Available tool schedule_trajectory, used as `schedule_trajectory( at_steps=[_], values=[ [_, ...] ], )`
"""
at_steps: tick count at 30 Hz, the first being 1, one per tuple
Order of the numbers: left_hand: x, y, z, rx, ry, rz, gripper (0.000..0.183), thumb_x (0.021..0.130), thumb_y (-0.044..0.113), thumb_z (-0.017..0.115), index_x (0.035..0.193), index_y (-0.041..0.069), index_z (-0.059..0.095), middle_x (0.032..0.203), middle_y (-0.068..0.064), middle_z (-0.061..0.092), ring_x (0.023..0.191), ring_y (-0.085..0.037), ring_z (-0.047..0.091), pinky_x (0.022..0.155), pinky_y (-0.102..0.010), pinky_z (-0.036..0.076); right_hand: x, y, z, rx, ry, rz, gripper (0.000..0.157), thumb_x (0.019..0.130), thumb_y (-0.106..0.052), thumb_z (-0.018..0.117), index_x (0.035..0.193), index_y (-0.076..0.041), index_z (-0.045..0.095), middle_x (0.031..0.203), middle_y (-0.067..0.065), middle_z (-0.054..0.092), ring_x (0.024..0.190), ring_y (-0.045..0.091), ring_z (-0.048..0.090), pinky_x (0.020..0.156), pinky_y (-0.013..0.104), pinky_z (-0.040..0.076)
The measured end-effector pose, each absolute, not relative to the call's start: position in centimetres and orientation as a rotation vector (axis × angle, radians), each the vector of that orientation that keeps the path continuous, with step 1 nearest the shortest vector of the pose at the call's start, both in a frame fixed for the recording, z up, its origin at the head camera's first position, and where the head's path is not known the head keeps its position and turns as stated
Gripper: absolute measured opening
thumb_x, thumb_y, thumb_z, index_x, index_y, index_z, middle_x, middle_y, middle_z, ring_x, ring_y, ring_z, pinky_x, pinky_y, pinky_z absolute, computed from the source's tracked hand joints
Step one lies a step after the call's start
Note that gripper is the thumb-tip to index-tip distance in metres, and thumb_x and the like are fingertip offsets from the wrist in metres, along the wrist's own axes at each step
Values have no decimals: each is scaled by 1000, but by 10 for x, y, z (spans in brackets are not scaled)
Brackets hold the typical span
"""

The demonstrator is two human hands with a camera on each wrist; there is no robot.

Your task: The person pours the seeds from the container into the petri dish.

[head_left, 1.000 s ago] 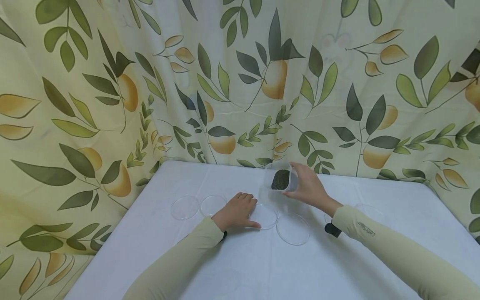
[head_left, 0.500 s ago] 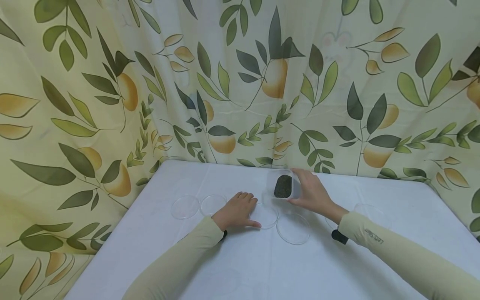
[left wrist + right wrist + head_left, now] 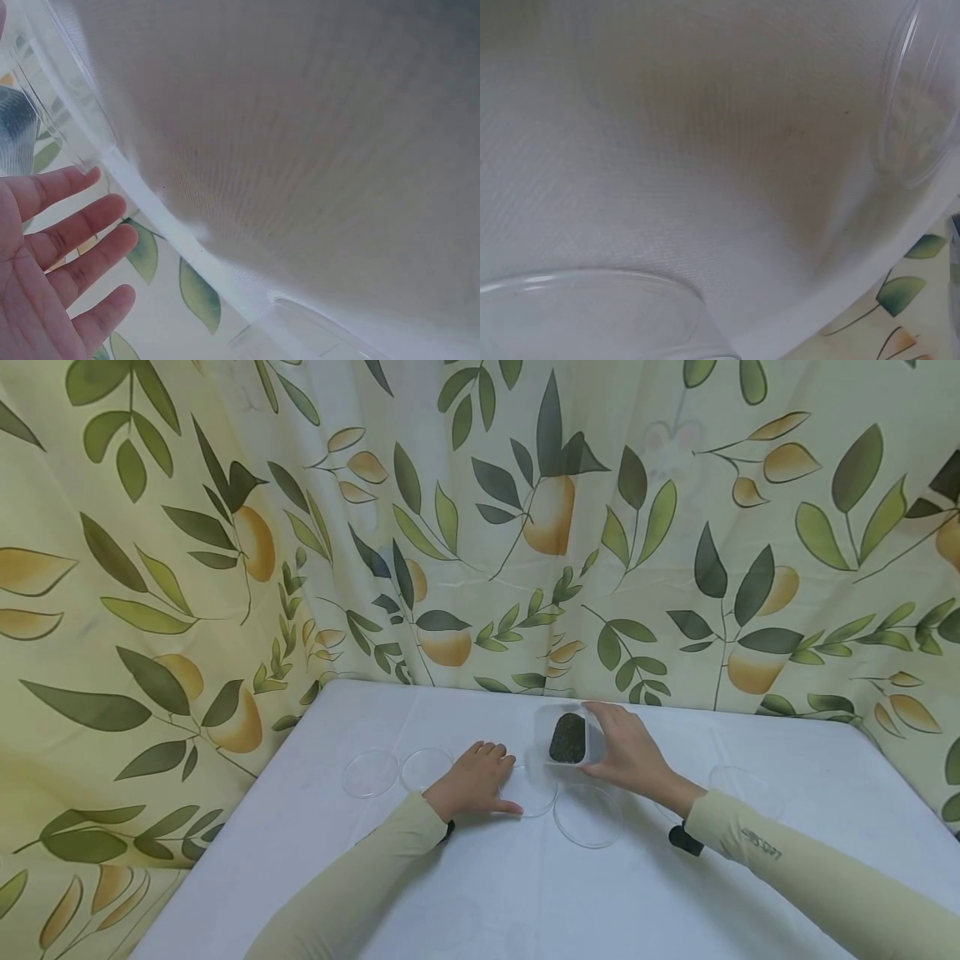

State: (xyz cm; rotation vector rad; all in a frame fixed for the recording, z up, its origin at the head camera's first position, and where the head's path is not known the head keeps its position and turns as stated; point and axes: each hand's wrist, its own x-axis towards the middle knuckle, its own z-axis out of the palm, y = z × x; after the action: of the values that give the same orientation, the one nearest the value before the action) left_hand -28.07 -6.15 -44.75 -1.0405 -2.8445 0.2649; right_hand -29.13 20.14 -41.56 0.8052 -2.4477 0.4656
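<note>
Clear container (image 3: 543, 737), dark green contents (image 3: 567, 738) showing inside, is up toward the far side of the white worktop (image 3: 480, 893), a bit R of ctr. R hand (image 3: 632, 746) has it by the R side, gripping w/ thumb at the near corner & fingers at the far one; can't tell if the base touches down. In the head view its near L corner overlaps the far rim of a clear dish (image 3: 531, 795), & that's where the L hand (image 3: 472, 781) is: fingers straight, thumb stretched out by the dish's near edge. L wrist cam agrees: fingers spread, palm showing, forefinger tip at a dish's rim.

Second dish (image 3: 588, 818) sits just R of that one, a touch nearer the person. Over L of the L hand, two more in a row: far-left dish (image 3: 371, 774) & inner dish (image 3: 426, 770), close together. Faint R-side dish (image 3: 745, 782) too, beyond the R forearm.

Pale sleeves (image 3: 360, 868) on both arms, dark lettering (image 3: 761, 842) on the R one, black wrist piece (image 3: 686, 840) under the R cuff. Behind it all, curtain (image 3: 480, 568) w/ leaves & orange fruit.
</note>
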Motion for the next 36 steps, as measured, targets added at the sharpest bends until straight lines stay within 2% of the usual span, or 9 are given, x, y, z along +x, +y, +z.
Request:
schedule_trajectory(
  at_steps=[16,23,36],
  values=[
    [-278,-62,-446,-1032,-2830,282,80,76,76,49,124,12,52,109,-1,53,104,-17,51,99,-32,40,-286,200,-414,896,-2373,338,93,48,-25,90,127,-3,47,121,17,58,113,34,51,89,51,43],
    [-278,-61,-446,-1032,-2839,296,80,77,76,48,124,12,52,110,-2,53,104,-16,51,100,-32,40,-284,200,-415,946,-2309,303,98,42,-25,93,126,-1,48,120,18,58,110,35,51,87,49,43],
    [-279,-62,-448,-1044,-2837,255,77,77,75,50,121,12,53,108,-1,53,101,-16,50,99,-32,40,-285,196,-412,1015,-2194,264,99,39,-21,93,125,0,50,120,17,58,109,34,52,87,47,42]
  ],
)
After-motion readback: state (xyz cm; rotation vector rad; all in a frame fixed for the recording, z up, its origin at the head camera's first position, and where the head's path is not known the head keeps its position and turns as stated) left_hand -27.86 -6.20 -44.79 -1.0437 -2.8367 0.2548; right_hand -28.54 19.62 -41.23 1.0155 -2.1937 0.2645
